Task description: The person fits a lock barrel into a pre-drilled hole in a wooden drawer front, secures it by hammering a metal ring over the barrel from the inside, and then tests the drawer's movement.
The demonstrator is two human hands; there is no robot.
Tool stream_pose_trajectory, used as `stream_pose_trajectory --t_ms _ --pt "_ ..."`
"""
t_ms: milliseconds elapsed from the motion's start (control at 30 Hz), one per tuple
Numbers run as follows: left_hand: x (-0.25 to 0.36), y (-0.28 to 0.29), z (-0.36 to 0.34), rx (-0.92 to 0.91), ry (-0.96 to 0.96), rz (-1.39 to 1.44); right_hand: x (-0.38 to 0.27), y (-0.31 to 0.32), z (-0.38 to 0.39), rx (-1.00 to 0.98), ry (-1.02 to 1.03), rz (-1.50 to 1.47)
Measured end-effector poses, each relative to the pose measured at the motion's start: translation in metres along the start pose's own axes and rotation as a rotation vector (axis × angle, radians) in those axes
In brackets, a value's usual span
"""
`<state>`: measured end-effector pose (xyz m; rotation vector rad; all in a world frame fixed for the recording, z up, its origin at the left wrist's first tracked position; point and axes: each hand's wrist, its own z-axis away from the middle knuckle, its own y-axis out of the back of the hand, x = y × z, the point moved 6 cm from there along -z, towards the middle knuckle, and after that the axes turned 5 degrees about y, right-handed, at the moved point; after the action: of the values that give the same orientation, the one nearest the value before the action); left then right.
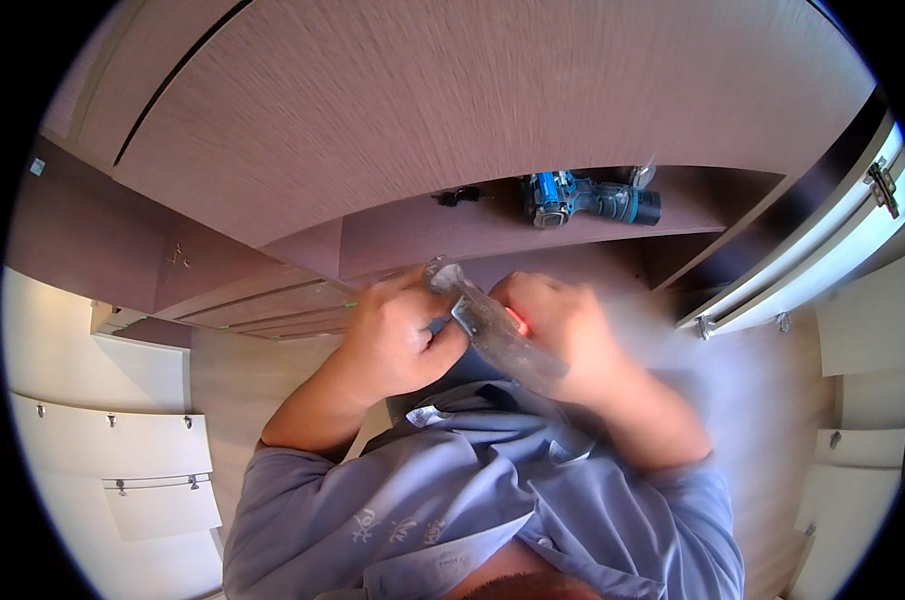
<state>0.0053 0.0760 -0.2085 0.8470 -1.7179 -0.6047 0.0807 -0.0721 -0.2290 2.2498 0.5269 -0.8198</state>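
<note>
2 hands work close to our chest: our left hand (393,335) and right hand (558,325) both clench a clear plastic bag (493,330) between them. Tugged too sharply, it could burst, scattering contents. Beyond the hands, a blue cordless drill (588,198) lies on the shelf (423,225).

A clear plastic bag (498,335), crumpled and blurred, lies slanted from upper left to lower right near the chest, gripped at both sides, with a small metal part (467,312) inside and a red spot at its right
</note>
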Motion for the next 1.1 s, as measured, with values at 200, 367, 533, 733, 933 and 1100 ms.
stream_pose_trajectory --t_ms 200,367,533,733,933,1100 --pt "-0.025 -0.018 0.017 0.137 -0.069 0.017 0.011 -0.019 0.006 -0.030 0.002 0.008" --pt "-0.030 -0.021 0.019 0.125 -0.039 0.038 0.017 -0.026 0.007 -0.073 0.000 0.009" --pt "-0.029 -0.021 0.015 0.065 0.030 0.074 0.024 -0.029 0.007 -0.092 -0.034 0.024" --pt "-0.039 -0.028 0.017 -0.042 0.268 0.539 0.037 -0.016 0.011 0.043 -0.124 -0.367" --pt "-0.031 -0.024 0.021 -0.064 0.242 0.818 0.045 -0.029 0.019 0.062 -0.551 -1.106" --pt "-0.022 -0.025 0.015 -0.008 0.115 0.834 0.042 -0.033 0.015 0.051 -0.483 -1.249"
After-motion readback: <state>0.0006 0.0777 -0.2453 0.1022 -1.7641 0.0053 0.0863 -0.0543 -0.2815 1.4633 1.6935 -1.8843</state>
